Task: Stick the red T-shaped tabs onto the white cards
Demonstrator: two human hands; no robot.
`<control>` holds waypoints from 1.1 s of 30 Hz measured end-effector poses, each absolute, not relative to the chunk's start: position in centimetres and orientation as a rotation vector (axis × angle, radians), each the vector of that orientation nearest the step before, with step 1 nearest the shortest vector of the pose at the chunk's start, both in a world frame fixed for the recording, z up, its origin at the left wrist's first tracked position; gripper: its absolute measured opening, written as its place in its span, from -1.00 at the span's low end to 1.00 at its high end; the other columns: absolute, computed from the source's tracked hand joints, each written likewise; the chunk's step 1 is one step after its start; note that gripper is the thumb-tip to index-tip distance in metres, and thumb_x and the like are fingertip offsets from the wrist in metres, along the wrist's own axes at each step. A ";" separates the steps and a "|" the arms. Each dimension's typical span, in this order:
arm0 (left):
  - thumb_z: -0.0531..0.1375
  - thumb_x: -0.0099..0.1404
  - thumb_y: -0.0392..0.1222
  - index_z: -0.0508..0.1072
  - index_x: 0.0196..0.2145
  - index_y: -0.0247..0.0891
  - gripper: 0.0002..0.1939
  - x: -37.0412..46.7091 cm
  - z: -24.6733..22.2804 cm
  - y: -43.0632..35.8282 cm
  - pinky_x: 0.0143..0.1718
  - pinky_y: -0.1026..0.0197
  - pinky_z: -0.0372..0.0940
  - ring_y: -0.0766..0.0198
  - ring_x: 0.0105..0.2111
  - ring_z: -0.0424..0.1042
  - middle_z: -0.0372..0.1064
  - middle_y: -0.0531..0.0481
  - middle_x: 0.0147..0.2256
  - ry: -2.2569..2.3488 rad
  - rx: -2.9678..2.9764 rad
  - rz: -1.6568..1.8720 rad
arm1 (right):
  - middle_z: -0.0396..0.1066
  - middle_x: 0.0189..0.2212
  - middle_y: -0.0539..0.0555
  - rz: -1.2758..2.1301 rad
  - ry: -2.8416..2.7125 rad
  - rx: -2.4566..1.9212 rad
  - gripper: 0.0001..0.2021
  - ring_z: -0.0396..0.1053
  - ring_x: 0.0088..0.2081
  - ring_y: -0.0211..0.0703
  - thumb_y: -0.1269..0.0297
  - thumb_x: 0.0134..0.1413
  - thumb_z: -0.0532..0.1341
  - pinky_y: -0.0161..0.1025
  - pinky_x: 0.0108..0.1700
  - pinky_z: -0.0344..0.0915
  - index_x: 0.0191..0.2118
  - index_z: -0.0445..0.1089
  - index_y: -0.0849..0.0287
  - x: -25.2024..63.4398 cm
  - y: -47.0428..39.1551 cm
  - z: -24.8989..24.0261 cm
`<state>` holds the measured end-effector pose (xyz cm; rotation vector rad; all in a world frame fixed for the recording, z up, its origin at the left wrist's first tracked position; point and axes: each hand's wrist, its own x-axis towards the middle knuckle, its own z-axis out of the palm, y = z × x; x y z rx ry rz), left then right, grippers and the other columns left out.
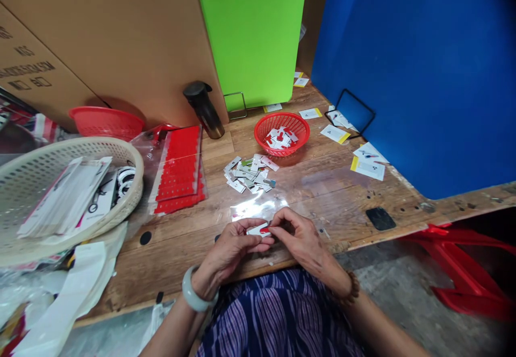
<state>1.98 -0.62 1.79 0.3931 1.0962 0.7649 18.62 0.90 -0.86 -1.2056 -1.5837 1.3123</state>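
My left hand [237, 244] is closed around a small white card [255, 231] with a red patch, just above the table's front edge. At the card's right end, my right hand [296, 233] pinches with thumb and forefinger by the red part. What exactly its fingertips grip is too small to make out. Beyond my hands a clear plastic sheet [258, 205] shines on the wood. Behind it lies a loose pile of small cards [250, 173]. Farther back, a red basket [303, 137] contains several white cards with red patches.
Red strips [179, 163] in clear plastic lie left, beside a cream basket [139, 171] of printed cards. A black tumbler [205, 111] stands behind. Blue board [419, 88] and green board [252, 34] rise at the back. A red stool [459, 271] is right, below the table.
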 end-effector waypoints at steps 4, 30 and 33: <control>0.29 -0.01 -0.50 0.39 -0.15 -0.46 -0.59 2.1 1.8 -0.6 -0.32 0.31 0.44 0.22 -0.40 0.56 0.55 -0.24 -0.38 1.108 0.384 0.760 | 0.29 -0.51 -0.10 1.298 -1.583 -1.214 -0.91 0.23 -0.44 -0.31 0.45 0.02 0.17 -0.35 -0.35 0.16 -0.44 0.30 0.14 18.6 0.8 -0.9; 0.38 -0.02 -0.27 0.41 -0.20 -0.40 -0.59 2.6 0.6 -0.9 -0.37 0.36 0.39 0.31 -0.47 0.52 0.54 -0.10 -0.44 1.223 0.511 0.876 | 0.35 -0.46 -0.05 1.354 -1.478 -1.325 -0.93 0.31 -0.36 -0.23 0.42 0.00 0.15 -0.29 -0.25 0.21 -0.45 0.31 0.15 17.8 0.3 -1.2; 0.37 -0.01 -0.26 0.42 -0.22 -0.38 -0.63 2.7 0.7 -0.9 -0.36 0.34 0.38 0.32 -0.50 0.51 0.53 -0.07 -0.46 1.260 0.571 0.904 | 0.36 -0.43 -0.03 1.315 -1.458 -1.359 -0.94 0.32 -0.29 -0.18 0.41 -0.02 0.16 -0.25 -0.20 0.21 -0.46 0.32 0.14 17.5 0.1 -1.0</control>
